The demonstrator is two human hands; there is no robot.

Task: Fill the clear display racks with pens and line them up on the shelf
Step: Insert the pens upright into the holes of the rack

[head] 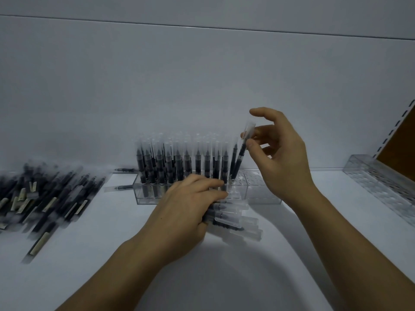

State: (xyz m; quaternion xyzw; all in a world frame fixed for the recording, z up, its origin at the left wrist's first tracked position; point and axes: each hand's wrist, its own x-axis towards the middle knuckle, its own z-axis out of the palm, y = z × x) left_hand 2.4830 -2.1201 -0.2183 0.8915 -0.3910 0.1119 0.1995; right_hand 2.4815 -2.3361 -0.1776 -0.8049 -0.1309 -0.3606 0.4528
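While you hold the pen (241, 151) tilted as it is in the head view, its lower end at a hole beside the last filled row, it could jam on the rim or lean into the standing pens next to it and rock them. Your right hand (280, 153) pinches it near the cap between thumb and middle fingers (251, 145), the index lifted clear; a pinch that high gives little control of the tip. Your left hand (188, 205) curls round a bundle of pens (233, 221) against the front wall of the clear rack (262, 194), and a loose grip could spill them over the shelf (247, 277), or a push could slide the rack.

The rack stands on the shelf near the back panel, packed with upright capped pens across its left and middle; the holes at its right end are empty. A second rack (381, 182) at the far right looks empty. A loose pile of pens (45, 194) lies at the left.
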